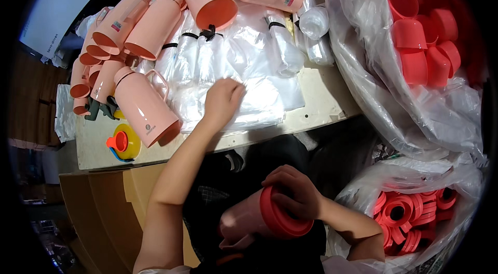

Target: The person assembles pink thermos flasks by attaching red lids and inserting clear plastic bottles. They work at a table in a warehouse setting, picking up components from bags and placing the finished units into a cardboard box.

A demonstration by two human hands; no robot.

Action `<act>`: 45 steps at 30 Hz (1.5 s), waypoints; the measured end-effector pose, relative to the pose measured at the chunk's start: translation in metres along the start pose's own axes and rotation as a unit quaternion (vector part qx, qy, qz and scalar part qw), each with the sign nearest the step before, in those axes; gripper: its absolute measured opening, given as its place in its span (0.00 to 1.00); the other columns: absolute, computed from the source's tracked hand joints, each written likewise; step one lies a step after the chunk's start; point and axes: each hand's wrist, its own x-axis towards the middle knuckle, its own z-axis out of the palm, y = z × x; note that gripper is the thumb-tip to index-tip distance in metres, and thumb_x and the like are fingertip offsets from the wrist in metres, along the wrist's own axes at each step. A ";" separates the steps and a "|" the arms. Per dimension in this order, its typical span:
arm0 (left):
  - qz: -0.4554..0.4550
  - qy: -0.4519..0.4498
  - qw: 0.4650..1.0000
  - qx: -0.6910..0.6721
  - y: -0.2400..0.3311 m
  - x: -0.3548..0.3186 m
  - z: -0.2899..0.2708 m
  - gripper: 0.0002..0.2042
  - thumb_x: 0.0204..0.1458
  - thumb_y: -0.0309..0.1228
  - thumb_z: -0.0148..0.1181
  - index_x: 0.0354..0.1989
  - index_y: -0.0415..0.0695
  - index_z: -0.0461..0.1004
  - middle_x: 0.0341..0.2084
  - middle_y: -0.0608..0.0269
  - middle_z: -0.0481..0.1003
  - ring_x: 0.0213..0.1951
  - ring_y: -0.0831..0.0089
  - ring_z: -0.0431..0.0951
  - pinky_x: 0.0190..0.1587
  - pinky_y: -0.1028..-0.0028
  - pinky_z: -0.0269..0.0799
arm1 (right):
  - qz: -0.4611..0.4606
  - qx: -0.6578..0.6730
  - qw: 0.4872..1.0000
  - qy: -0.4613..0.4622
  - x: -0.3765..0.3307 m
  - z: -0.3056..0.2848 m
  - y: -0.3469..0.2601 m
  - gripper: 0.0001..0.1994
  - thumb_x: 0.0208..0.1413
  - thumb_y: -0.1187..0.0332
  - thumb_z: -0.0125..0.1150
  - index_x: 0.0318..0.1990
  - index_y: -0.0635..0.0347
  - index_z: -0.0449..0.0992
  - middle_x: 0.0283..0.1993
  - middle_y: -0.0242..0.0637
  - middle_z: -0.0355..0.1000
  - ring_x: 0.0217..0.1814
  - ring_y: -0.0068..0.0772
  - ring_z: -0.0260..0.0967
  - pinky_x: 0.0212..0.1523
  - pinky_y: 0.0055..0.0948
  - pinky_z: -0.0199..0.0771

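My left hand [223,100] lies over a stack of clear plastic bags [264,100] on the table, its fingers curled in. Whether a bag is pinched in it is hidden. Down at my lap, a pink jug shell [244,217] lies tilted with its handle downward. A red ring-shaped part [275,217] sits on the jug's upper right end. Closed around that red end is my right hand [295,191], fingers over the rim. Left of my left forearm, another pink jug [145,105] leans on the table, its open end toward me.
More pink jugs [158,25] crowd the table's left and far sides. Rolled bags [285,45] tied with black bands lie at the back. A yellow tape roll [132,141] holds a small red part. On the right, plastic-lined sacks contain red cups [410,35] and red rings [399,209].
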 end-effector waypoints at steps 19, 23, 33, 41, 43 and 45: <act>-0.111 0.141 0.976 -0.124 -0.018 -0.111 -0.006 0.22 0.49 0.18 0.62 0.55 0.38 0.70 0.42 0.55 0.80 0.44 0.65 0.79 0.51 0.68 0.72 | 0.110 0.087 0.989 -0.043 0.008 -0.005 0.006 0.11 0.59 0.68 0.63 0.47 0.63 0.77 0.43 0.44 0.76 0.45 0.39 0.75 0.47 0.34 0.75; -0.146 0.169 0.972 -0.073 -0.006 -0.100 -0.001 0.23 0.46 0.17 0.64 0.53 0.38 0.70 0.38 0.59 0.77 0.41 0.68 0.76 0.48 0.69 0.72 | 0.198 -0.111 0.972 0.062 0.075 -0.025 0.026 0.16 0.55 0.58 0.70 0.42 0.62 0.79 0.36 0.44 0.79 0.37 0.41 0.78 0.39 0.34 0.76; -0.331 0.308 0.733 -0.509 -0.027 -0.116 -0.008 0.14 0.58 0.17 0.58 0.53 0.35 0.69 0.36 0.58 0.78 0.34 0.76 0.78 0.33 0.78 0.74 | 0.277 0.078 0.943 0.166 0.143 -0.015 0.120 0.16 0.55 0.62 0.64 0.34 0.73 0.79 0.28 0.53 0.78 0.32 0.47 0.77 0.38 0.41 0.74; -0.050 0.256 0.952 -0.158 0.013 -0.126 -0.013 0.23 0.51 0.17 0.64 0.56 0.39 0.67 0.52 0.57 0.72 0.52 0.70 0.73 0.52 0.73 0.71 | 0.183 -0.086 0.960 0.193 0.110 -0.040 0.153 0.13 0.56 0.64 0.62 0.36 0.70 0.80 0.30 0.47 0.78 0.31 0.40 0.76 0.36 0.35 0.73; -0.005 0.115 0.992 -0.053 0.049 -0.093 -0.018 0.27 0.47 0.19 0.68 0.58 0.40 0.67 0.48 0.57 0.75 0.53 0.70 0.74 0.55 0.72 0.70 | 0.169 -0.070 0.962 0.201 0.108 -0.034 0.155 0.15 0.55 0.62 0.62 0.35 0.70 0.80 0.31 0.53 0.78 0.33 0.51 0.77 0.38 0.41 0.74; -0.004 0.117 0.993 -0.017 0.041 -0.081 0.003 0.23 0.49 0.20 0.66 0.56 0.41 0.70 0.46 0.57 0.77 0.49 0.71 0.76 0.53 0.72 0.71 | 0.155 -0.047 0.962 0.219 0.109 -0.031 0.149 0.15 0.55 0.61 0.62 0.35 0.68 0.80 0.31 0.54 0.78 0.34 0.53 0.77 0.38 0.43 0.74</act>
